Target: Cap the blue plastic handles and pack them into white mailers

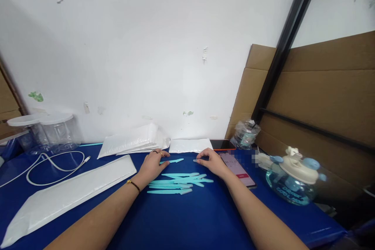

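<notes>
My left hand is closed, its thumb and fingers pinching the handle end of a turquoise eyebrow razor just above the table. The razor's tip points right. Across a small gap, my right hand pinches a small, pale, translucent piece that looks like a blade cap. In front of both hands lies a loose pile of similar turquoise razors, their handles toward the left and some crossing one another.
White padded mailers lean by the wall, with another mailer at left. Behind it are a white cable and clear lidded jars. A lit phone lies beside my right forearm; a drink bottle stands farther right on the blue table.
</notes>
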### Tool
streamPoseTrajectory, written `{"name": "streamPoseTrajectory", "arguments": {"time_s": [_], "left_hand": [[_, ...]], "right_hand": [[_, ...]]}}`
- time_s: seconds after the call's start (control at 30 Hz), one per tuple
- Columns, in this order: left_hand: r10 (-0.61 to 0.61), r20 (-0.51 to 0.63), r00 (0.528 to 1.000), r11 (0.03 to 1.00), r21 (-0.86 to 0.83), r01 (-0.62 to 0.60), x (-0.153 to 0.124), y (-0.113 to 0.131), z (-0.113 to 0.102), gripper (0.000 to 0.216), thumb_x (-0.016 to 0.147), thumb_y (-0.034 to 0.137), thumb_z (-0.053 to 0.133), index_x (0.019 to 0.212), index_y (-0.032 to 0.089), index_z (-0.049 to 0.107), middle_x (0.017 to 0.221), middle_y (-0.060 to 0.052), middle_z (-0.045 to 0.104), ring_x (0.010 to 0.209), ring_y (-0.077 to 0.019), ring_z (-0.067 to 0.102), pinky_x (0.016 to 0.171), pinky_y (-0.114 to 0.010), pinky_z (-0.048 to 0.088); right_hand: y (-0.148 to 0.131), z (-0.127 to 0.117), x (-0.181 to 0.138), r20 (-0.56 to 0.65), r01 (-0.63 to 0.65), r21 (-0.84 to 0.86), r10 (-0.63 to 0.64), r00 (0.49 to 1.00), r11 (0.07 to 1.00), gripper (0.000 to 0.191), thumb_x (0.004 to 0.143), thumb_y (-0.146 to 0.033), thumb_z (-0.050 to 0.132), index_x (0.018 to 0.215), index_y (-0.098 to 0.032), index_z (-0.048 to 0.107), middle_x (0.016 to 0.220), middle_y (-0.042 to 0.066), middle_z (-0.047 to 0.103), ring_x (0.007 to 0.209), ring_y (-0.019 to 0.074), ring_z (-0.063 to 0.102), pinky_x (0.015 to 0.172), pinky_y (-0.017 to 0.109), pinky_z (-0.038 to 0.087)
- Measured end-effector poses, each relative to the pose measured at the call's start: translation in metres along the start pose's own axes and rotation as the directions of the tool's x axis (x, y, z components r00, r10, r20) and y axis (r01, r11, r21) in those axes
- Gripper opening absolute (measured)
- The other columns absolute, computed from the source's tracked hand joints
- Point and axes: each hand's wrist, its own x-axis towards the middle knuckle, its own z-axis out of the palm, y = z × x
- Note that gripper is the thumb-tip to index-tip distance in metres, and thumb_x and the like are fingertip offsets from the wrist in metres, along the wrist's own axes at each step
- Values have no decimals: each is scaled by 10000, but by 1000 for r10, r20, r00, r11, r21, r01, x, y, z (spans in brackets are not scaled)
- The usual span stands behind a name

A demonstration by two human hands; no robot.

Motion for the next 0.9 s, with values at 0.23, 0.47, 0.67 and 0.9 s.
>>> {"name": "streamPoseTrajectory", "arguments": {"time_s": [0.23,0.47,0.67,0.9], "left_hand": [[118,283,952,986,-144,-79,-9,10,-6,268,690,470,595,777,224,657,810,1,610,736,-149,538,624,-228,385],[-45,377,925,953,-261,153,-1,-1,1,338,644,493,602,749,174,637,621,16,562,569,-117,485,503,-210,333],[-135,222,966,977,-132,167,4,-23,-20,270,658,431,591,766,190,645,681,5,602,627,-142,532,553,-228,362],[-26,82,996,1000,-9,27,-6,-8,-26,273,729,446,544,871,236,646,871,-20,629,814,-186,562,681,-264,404]], "right_hand": [[-18,0,-14,292,119,-123,-79,953,985,233,640,-433,695,727,-218,698,836,7,602,847,197,539,867,358,305],[-11,0,-10,330,9,-11,-4,944,1000,245,654,-407,675,689,-164,667,658,-11,618,660,143,550,709,279,372],[-11,-20,-7,113,-85,-106,97,989,991,271,648,-427,668,736,-171,681,792,27,658,772,181,562,702,277,367],[-18,-27,-17,342,115,-148,-58,938,982,272,580,-448,736,717,-217,695,849,18,615,806,197,544,807,326,325]]}}
